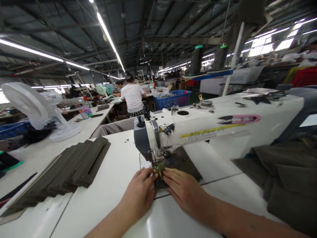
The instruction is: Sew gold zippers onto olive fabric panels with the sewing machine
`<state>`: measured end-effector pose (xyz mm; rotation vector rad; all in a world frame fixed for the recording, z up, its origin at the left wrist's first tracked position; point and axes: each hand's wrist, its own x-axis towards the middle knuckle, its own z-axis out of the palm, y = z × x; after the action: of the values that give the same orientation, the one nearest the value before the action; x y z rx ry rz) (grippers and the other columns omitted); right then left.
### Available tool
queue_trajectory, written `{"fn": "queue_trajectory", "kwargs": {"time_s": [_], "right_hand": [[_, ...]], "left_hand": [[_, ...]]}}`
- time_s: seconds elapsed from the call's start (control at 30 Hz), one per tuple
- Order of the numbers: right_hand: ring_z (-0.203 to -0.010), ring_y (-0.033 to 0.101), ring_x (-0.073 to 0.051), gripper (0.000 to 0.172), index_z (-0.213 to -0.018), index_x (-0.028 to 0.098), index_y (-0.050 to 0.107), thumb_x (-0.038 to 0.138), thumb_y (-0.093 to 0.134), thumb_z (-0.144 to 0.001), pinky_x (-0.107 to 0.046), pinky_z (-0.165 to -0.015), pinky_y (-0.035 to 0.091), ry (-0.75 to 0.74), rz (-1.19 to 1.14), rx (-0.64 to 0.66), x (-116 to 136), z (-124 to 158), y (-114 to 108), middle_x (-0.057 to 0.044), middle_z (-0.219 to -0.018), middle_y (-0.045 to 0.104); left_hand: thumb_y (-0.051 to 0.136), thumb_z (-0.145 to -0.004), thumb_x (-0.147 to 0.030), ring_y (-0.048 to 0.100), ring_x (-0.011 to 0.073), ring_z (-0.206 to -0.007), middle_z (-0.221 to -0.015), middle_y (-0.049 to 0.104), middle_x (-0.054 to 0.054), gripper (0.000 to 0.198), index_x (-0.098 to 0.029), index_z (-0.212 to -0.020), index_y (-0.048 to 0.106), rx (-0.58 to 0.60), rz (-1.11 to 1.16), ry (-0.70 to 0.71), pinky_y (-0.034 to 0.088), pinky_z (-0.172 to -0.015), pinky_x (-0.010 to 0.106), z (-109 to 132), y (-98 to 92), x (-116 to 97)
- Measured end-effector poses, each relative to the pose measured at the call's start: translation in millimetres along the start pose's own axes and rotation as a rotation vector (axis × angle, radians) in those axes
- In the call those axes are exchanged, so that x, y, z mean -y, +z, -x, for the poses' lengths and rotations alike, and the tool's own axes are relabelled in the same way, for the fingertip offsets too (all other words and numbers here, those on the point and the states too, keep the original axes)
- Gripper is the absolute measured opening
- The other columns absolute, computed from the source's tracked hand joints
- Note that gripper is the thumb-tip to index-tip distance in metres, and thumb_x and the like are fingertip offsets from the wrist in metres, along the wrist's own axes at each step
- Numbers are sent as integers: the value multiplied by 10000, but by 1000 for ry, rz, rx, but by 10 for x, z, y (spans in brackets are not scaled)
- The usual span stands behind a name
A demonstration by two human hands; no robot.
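A white industrial sewing machine (213, 127) stands on the white table (111, 185). A dark olive fabric piece (182, 162) lies under its presser foot (158, 163). My left hand (140, 195) rests on the table just left of the foot, fingers curled with their tips pressing the fabric edge. On the right, my right hand (184, 191) lies flat on the fabric, fingers stretched toward the foot. Pink thread snips (241, 119) lie on top of the machine arm.
A fanned stack of dark olive cut pieces (71, 165) lies at the left. More olive cloth (289, 178) is heaped at the right. A white desk fan (37, 109) stands far left. A seated person in a white shirt (133, 96) works beyond, near a blue basket (174, 99).
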<state>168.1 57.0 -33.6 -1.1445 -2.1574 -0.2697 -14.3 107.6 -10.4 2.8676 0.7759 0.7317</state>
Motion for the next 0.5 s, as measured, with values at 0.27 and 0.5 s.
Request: {"fn": "queue_trajectory", "kwargs": {"time_s": [0.27,0.5], "right_hand": [[-936,620,-225,263,-960,61,653,37,438,-811,-327,-814,527,-101,119,25,12,75,30,-155,-997,658],[-901,636,-233,263,-932,38,663,22,437,-799,-321,-794,538,-126,174,25,-21,52,73,-167,-980,662]], "left_hand": [[347,-893,-113,624,197,-870,-888,657,102,265,-132,-926,610,-81,-130,167,541,-800,366,81,77,-58],[316,-912,-111,625,184,-825,-867,642,117,295,-97,-907,610,-42,-150,181,513,-856,367,14,69,-45]]}}
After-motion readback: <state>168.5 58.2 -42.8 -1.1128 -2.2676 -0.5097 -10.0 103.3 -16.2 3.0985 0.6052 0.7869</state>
